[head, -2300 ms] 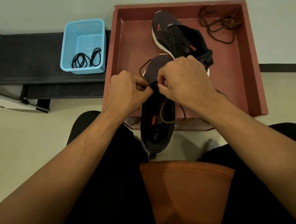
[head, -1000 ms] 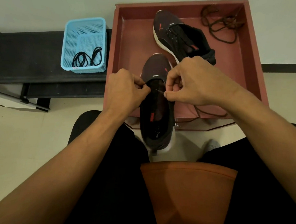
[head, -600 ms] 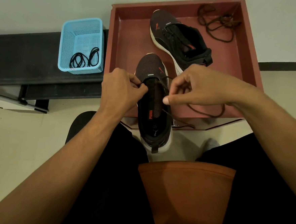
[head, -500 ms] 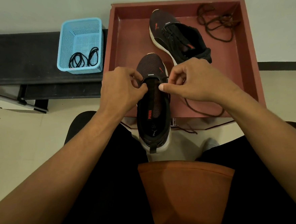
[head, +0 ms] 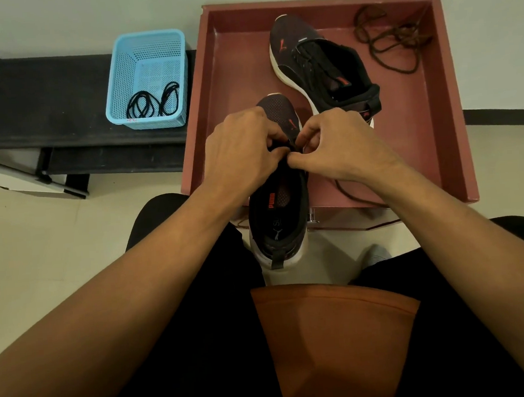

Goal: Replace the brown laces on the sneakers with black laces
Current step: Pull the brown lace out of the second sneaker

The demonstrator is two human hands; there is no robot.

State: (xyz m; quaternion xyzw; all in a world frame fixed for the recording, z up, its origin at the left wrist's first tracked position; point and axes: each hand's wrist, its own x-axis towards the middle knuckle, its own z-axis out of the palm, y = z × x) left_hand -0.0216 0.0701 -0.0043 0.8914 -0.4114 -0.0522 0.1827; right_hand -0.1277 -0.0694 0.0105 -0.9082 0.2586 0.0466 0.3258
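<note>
A dark sneaker (head: 279, 215) lies toe-away between my knees, its heel over the front edge of the red-brown tray (head: 446, 98). My left hand (head: 239, 152) pinches the sneaker's tongue and upper near the eyelets. My right hand (head: 341, 148) pinches the brown lace (head: 352, 195) at the same spot; the loose lace trails right under my wrist. The eyelets are hidden by my fingers. A second sneaker (head: 323, 67) with black laces lies in the tray. A removed brown lace (head: 389, 43) is heaped in the tray's far right corner. Black laces (head: 151, 102) lie in a blue basket (head: 147, 79).
The blue basket stands on a low black bench (head: 46, 101) left of the tray, against the wall. Pale floor lies to the left and right. My black-trousered legs and an orange-brown shirt fill the lower view.
My right hand has moved back in to the sneaker's throat beside my left hand, after drawing brown lace out to the right. The sneaker has shifted slightly.
</note>
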